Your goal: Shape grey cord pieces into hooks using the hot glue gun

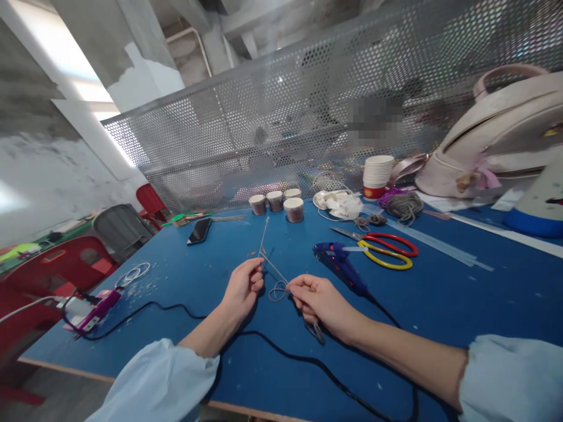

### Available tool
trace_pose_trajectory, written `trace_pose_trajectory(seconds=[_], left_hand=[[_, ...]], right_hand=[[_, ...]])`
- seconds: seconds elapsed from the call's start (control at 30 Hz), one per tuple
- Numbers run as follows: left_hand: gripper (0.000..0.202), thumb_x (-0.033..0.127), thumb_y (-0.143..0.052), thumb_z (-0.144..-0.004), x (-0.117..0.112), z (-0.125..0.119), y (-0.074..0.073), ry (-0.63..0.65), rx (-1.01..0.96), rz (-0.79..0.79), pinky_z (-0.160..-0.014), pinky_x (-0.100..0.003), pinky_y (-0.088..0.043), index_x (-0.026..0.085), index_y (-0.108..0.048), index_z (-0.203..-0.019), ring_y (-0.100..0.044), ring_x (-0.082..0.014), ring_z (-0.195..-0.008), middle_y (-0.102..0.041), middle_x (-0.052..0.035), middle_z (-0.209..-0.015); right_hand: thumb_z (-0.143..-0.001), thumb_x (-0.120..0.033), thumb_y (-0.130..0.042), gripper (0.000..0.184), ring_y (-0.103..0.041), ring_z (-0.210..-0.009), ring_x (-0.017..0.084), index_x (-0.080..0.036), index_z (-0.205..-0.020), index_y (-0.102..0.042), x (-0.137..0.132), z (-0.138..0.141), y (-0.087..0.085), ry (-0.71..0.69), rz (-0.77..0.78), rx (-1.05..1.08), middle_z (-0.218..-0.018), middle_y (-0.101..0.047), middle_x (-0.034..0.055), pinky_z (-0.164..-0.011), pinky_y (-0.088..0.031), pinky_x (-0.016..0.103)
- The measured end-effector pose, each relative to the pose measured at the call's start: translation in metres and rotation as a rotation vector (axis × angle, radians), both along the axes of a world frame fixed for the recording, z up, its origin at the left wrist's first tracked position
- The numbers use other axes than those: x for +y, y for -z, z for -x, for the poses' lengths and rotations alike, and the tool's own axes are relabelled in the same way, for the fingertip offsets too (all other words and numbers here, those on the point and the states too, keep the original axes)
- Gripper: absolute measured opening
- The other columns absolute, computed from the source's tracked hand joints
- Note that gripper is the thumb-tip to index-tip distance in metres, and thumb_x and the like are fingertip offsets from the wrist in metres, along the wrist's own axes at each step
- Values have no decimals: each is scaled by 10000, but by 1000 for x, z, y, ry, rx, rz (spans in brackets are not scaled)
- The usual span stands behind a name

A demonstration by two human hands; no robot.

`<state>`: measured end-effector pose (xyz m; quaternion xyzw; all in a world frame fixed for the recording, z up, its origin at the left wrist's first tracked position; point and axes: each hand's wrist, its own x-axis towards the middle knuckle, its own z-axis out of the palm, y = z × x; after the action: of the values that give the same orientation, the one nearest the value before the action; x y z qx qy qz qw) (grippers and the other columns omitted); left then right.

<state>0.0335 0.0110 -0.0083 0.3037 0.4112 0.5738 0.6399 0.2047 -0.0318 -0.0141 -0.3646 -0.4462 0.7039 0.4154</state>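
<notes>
A blue bench [448, 305] fills the lower and middle frame, its surface flecked with pale scraps at the left. A perforated metal screen [197, 146] runs along its far side, rising to the upper right. In the upper left are a patchy wall [39, 181] and bright light; at the left edge stand a red chair [61, 269] and a gray chair [123, 228]. A purple power strip [99, 310] sits at the lower left, and a black cord [299, 356] crosses the lower frame.

At the lower center, the left hand [245, 284] is closed, thumb and forefinger pinching a thin stick [264, 234] that slants upward, the other fingers curled. The right hand [320, 299], right of center, pinches gray yarn [275, 269] between thumb and fingertips. The yarn runs taut to the stick just above the left hand; a loose loop lies between the hands and more strands hang below the right one.

Just right of the right hand lies a blue glue gun [347, 269], with scissors [361, 240] beside it. Small filled cups [294, 211] stand at the center, a phone [199, 231] to their left. A pale bag [501, 140] occupies the upper right.
</notes>
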Motion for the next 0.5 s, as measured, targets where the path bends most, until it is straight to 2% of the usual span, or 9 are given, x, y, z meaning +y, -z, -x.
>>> trace_pose_trajectory(seconds=[0.1, 0.17, 0.3, 0.4, 0.5], left_hand=[[107, 104, -689, -670, -2, 0, -1, -15, -14, 9, -307, -98, -253, 87, -599, -725, -352, 9, -386, -509, 26, -596], [74, 85, -670, -693, -4, -1, -3, -24, -20, 26, -347, -99, -357, 86, -617, -744, -455, -13, -432, -560, -4, -637], [45, 92, -671, -710, -9, -3, -6, -39, -26, 63, -498, -146, -524, 90, -627, -720, -652, -123, -646, -637, -62, -721], [83, 122, -703, -695, -15, -6, -8, -38, -43, 76, -586, -176, -563, 99, -624, -697, -688, -212, -816, -662, -78, -765], [111, 148, -724, -685, -21, -9, -11, -15, -84, 104, -645, -225, -582, 111, -624, -716, -695, -235, -815, -677, -72, -793]], right_hand=[[-693, -394, -667, 275, -270, -336, 14, -169, -738, -515, 0, -2, 1, 4, 17, 34, -489, -470, -87, -339, -203, 174], [-697, -391, -662, 268, -286, -336, 17, -167, -748, -523, -1, -3, 2, 14, 26, 31, -494, -477, -86, -336, -230, 174], [-727, -385, -630, 241, -332, -335, 26, -166, -747, -531, -2, -6, 4, 17, 7, -16, -509, -496, -77, -348, -313, 185], [-772, -401, -578, 244, -386, -331, 38, -164, -742, -529, -3, -8, 7, -1, -46, -102, -503, -511, -70, -375, -371, 196], [-800, -406, -538, 249, -423, -328, 45, -162, -747, -527, -3, -8, 11, -42, -93, -184, -508, -524, -63, -377, -371, 187]])
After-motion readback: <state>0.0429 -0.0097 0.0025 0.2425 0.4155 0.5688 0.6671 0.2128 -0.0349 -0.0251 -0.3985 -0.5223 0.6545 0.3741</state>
